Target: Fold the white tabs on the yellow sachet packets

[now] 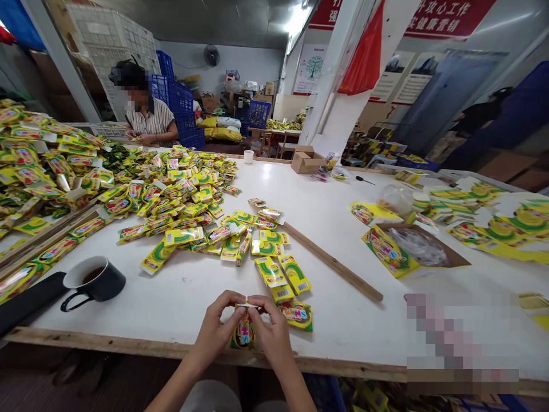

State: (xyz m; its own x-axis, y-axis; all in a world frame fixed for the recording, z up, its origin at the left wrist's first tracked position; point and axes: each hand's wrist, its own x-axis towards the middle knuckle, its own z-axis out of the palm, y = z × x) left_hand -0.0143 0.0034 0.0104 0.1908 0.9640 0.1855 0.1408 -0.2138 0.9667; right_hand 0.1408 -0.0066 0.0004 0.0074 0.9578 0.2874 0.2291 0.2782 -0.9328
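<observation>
Near the table's front edge, my left hand [222, 320] and my right hand [271, 324] pinch the top end of a small yellow-green candy box [243, 333] between thumbs and fingers. The box stands upright, its white end flap showing between my fingertips. Just right of my right hand lies another small box [299, 316] flat on the table. Beyond my hands several more boxes [270, 271] lie loose, leading back to a large heap of them [171, 194].
A dark mug [105, 281] of brown liquid stands at the left. A wooden stick [334, 263] lies right of centre. An open yellow carton [392, 252] holds clear plastic; flat cartons [484, 220] are stacked behind. Across the table sits a person [151, 120] in a striped shirt.
</observation>
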